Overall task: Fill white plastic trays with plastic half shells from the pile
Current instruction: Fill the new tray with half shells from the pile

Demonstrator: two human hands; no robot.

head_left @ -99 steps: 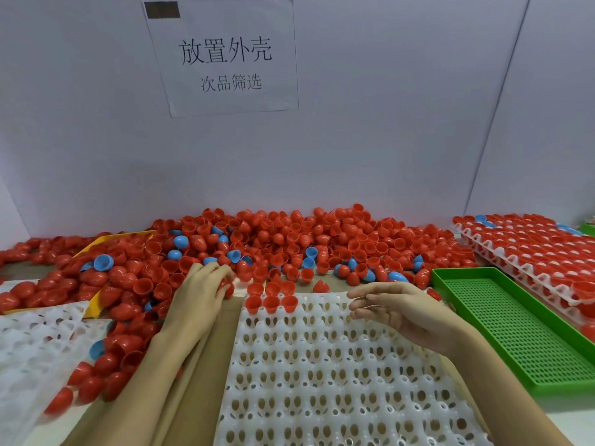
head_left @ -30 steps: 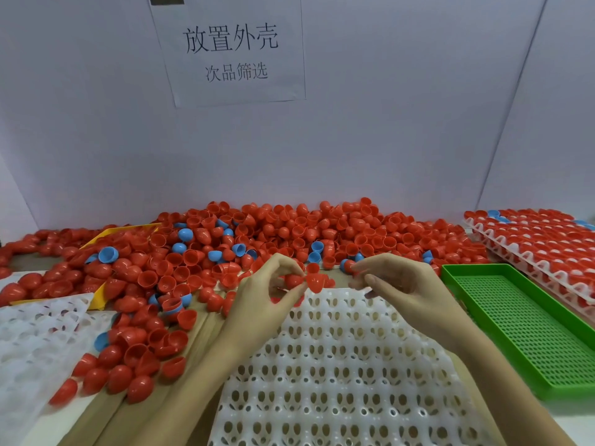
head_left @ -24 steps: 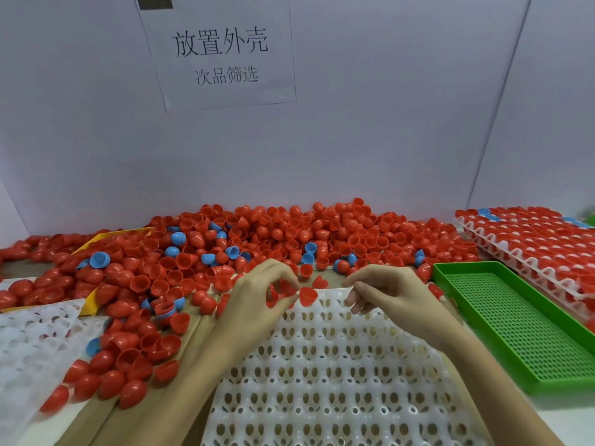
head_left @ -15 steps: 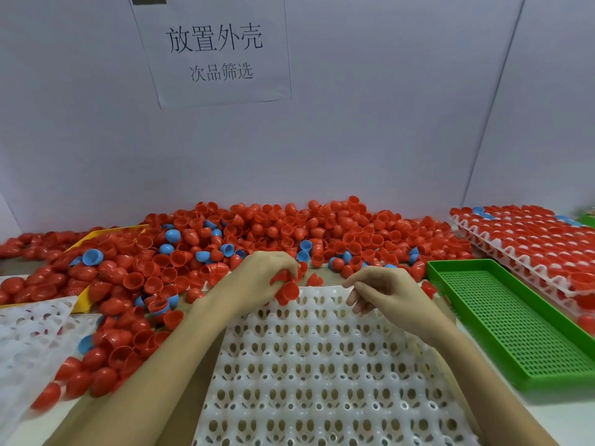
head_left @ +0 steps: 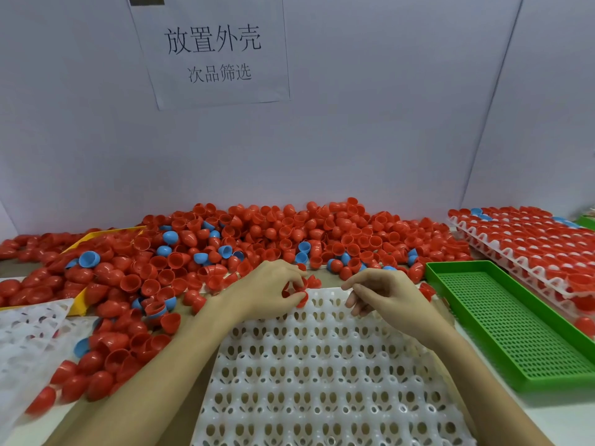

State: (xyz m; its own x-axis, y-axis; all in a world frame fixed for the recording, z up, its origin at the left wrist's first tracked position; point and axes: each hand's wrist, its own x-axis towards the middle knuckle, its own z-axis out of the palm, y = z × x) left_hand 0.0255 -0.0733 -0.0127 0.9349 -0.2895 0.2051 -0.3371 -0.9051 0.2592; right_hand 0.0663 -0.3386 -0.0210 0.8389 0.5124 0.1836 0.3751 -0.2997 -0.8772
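A white plastic tray with rows of empty cups lies in front of me. A large pile of red and a few blue half shells runs along the wall behind it and down its left side. My left hand is at the tray's far edge, its fingers curled round several red half shells. My right hand hovers over the tray's far right part with fingers loosely curled; nothing shows in it.
A green perforated tray lies to the right. Behind it sit stacked white trays filled with red shells. Another white tray lies at the left, beside a yellow bin under the pile. A paper sign hangs on the wall.
My left hand carried red shells from the pile's left side to the tray's far edge. The three shells seen earlier in the tray's far row are now hidden behind that hand.
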